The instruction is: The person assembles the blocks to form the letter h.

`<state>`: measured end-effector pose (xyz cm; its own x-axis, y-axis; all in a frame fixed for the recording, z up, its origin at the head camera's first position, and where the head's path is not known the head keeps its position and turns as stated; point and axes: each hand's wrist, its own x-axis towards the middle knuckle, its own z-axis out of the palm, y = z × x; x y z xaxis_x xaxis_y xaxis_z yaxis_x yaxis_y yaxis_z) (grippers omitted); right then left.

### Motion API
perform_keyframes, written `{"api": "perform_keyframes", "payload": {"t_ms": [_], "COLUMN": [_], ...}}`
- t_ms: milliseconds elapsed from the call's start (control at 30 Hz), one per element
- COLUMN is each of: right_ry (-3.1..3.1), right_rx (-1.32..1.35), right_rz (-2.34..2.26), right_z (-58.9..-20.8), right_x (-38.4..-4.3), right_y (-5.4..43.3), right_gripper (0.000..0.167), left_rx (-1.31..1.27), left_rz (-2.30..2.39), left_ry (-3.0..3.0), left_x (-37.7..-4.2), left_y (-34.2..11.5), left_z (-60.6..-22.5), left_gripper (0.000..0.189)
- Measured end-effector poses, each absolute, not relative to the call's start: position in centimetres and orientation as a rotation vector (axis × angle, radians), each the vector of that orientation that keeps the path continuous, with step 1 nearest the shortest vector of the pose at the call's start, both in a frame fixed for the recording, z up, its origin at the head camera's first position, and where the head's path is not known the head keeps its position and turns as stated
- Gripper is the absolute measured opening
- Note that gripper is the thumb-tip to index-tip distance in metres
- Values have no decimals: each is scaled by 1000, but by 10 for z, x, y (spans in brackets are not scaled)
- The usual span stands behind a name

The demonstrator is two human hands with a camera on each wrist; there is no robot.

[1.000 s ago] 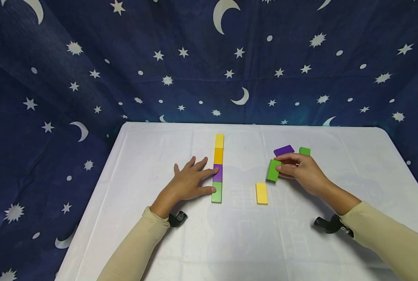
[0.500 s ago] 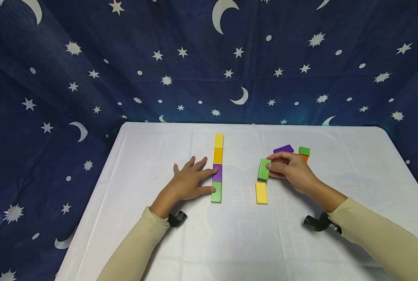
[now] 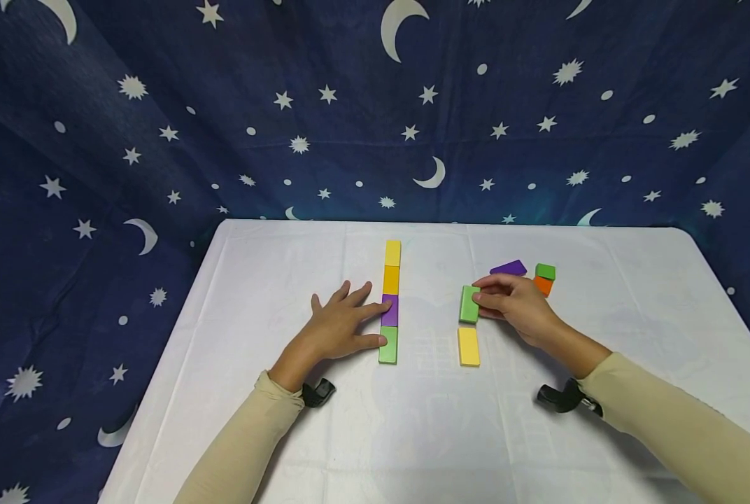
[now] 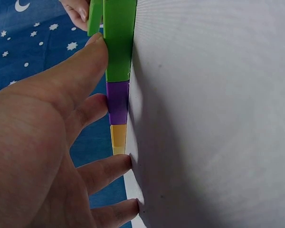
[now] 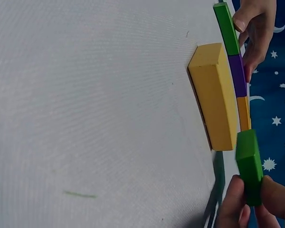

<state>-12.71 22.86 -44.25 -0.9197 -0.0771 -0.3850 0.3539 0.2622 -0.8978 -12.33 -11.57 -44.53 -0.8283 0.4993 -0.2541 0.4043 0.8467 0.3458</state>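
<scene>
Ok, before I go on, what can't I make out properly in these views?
Head: the loose purple block, its near side partly hidden by the right hand.
Left wrist: the lined-up green block, one end cut off by the top edge.
Right wrist: the far yellow block, not to be made out behind the held green block.

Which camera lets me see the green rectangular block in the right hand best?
The right wrist view. The green rectangular block looks biggest there, close up in the right hand, with its end and long side showing. The head view shows it small, from above. The left wrist view shows only part, cut off at the top edge.
</scene>
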Motion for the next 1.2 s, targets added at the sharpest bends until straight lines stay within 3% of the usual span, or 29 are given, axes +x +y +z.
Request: {"api": "perform_keyframes", "payload": {"t_ms": [933,1200], "right_ry": [2476,2777], "right_rx": [111,-235], "right_rz": [-1326,-898], "right_z": [-449,-441], "right_x": [-134,-129], "right_y": [224,231], "right_gripper": [34,49], "left_rx": [683,686], "left_rz": [388,393], "left_ry": [2689,2686], "left_x": [-123,-123], "left_y": [-116,-116], "left_z": [-445,-444], "left_gripper": [68,69]}}
